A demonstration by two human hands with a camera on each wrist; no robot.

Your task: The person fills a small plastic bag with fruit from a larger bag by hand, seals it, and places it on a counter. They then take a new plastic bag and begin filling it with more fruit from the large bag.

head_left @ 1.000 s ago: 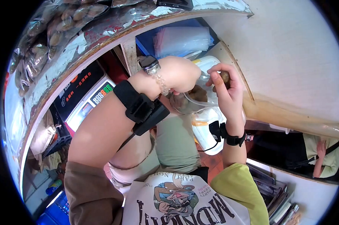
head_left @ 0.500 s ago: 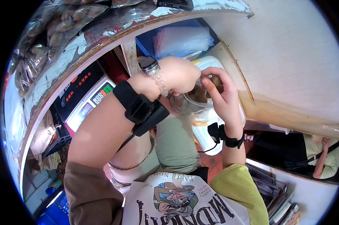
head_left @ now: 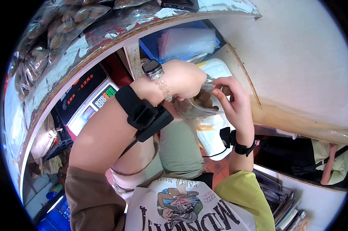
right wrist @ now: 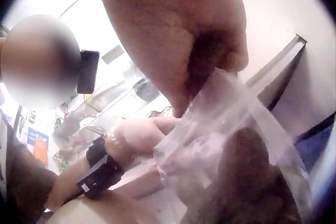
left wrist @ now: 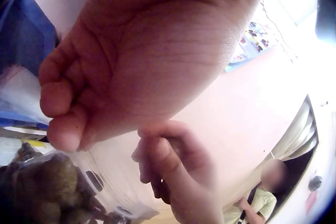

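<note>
The thin plastic bag [head_left: 186,111] sits by the left hand [head_left: 185,79], over the white tub [head_left: 217,145], and it has brown lumps [head_left: 204,101] inside. The left hand's fingers are curled in, and they seem to pinch the bag near its top, though the wrist hides that spot in the head view, so I may be a bit wrong. The right hand [head_left: 237,103] has its fingers bent round one brown lump [head_left: 226,91], right next to the open top of the bag, and the tips are close to the bag's edge. The bag is floppy, so if the left hand's pinch is weak, the weight of the lumps could pull it down and some could roll out over the tub. If the edge folds in, the mouth could get too small, and a lump let go there could bump the edge and miss. The right hand could also tug the edge by mistake, and that could tip the bag or tear it, since the plastic looks thin. The black wire [head_left: 211,156] by the tub could catch on something if the right arm swings wide, and that could jerk the hand and make it drop its lump.
</note>
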